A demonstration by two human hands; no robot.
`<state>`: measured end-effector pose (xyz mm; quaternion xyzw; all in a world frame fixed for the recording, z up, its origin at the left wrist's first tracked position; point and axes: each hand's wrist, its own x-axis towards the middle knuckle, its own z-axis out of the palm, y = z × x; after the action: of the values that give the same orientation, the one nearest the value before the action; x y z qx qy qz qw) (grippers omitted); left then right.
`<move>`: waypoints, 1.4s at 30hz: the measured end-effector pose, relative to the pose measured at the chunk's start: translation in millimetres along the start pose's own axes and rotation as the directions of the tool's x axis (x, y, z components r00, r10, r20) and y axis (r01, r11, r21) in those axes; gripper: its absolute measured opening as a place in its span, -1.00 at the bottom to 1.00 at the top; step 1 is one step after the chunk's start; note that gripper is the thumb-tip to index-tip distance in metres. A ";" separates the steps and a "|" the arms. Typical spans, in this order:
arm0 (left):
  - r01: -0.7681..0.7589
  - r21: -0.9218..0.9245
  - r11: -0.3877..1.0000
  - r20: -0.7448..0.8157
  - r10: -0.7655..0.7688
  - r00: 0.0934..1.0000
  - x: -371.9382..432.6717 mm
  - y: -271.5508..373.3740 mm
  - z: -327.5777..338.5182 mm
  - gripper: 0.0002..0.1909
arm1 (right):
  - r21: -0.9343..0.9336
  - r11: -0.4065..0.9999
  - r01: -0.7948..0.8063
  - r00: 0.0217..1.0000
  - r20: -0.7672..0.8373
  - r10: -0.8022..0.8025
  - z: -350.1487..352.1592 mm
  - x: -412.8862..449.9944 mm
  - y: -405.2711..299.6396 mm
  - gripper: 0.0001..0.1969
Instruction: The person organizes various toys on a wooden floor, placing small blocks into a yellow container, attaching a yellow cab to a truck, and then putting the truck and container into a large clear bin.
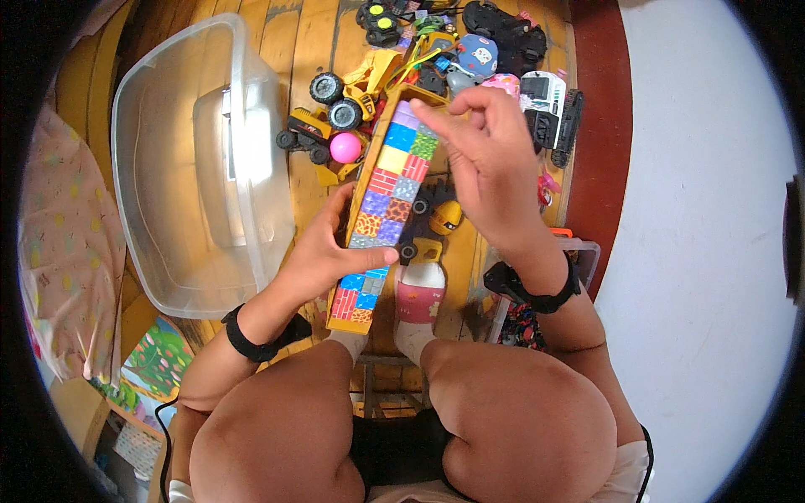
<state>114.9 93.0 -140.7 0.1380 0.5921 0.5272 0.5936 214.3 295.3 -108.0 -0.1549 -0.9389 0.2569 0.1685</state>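
Note:
My left hand (321, 251) grips a long yellow toy tray (352, 327) around its middle, with the thumb across the top. The tray is tilted, its far end leaning to the right. Inside it, small patterned cubes (383, 182) stand in two rows, with brick, stone, water and grass prints. At the far end, the thumb of my right hand (487, 157) lies at a lilac cube (409, 116); I cannot tell whether it presses on it. The other right fingers are curled, apart from the thumb, with nothing seen between them. Part of the tray's far end stands bare of cubes.
A clear plastic bin (251, 270) stands on the wooden floor at left. Beyond the tray lie toy trucks (352, 94), a pink ball (345, 148), a blue cap (477, 55) and a white excavator (544, 107). A yellow toy helmet (446, 217) lies nearby. A clear box (588, 251) sits at right.

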 end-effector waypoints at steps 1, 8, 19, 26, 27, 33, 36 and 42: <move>0.034 -0.088 0.996 -0.012 -0.035 0.999 -0.5 1.1 0.1 -0.08 | -0.008 1.000 -0.004 1.000 -0.006 0.004 -0.8 0.4 0.0 -0.71; 0.080 -0.262 0.962 -0.177 -0.129 0.976 3.8 21.3 -14.3 -0.32 | 0.295 0.931 -0.215 0.946 -0.174 0.274 -17.0 12.2 63.2 -0.82; 0.138 -0.196 0.971 -0.147 -0.169 0.975 27.0 34.3 -19.6 -0.17 | -0.266 0.964 -0.021 0.997 0.065 0.040 85.9 67.2 164.9 -0.55; 0.103 -0.206 0.973 -0.164 -0.138 0.977 24.4 36.9 -27.1 -0.25 | -0.203 0.977 -0.069 0.883 0.444 0.155 97.5 93.9 185.8 -0.29; 0.088 -0.194 0.977 -0.164 -0.121 0.979 23.5 36.3 -27.1 -0.28 | -0.258 0.966 -0.031 0.863 0.480 0.156 93.4 90.2 179.1 -0.29; 0.081 -0.196 0.977 -0.194 -0.120 0.974 15.4 35.6 -28.1 -0.28 | -0.207 0.978 -0.027 0.870 0.477 0.125 78.8 59.3 147.8 -0.23; 0.106 -0.183 0.977 -0.175 -0.139 0.975 14.4 37.5 -25.8 -0.27 | -0.254 0.962 0.101 0.909 0.417 0.015 80.5 45.2 150.1 -0.24; 0.106 -0.180 0.978 -0.168 -0.137 0.976 7.8 28.2 -27.4 -0.25 | -0.241 0.969 0.056 0.960 0.278 0.014 71.8 37.0 110.3 -0.42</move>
<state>76.6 98.0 -130.0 0.0022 0.6036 0.5486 0.5785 175.4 368.8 -216.5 -0.1269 -0.9794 0.1558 0.0174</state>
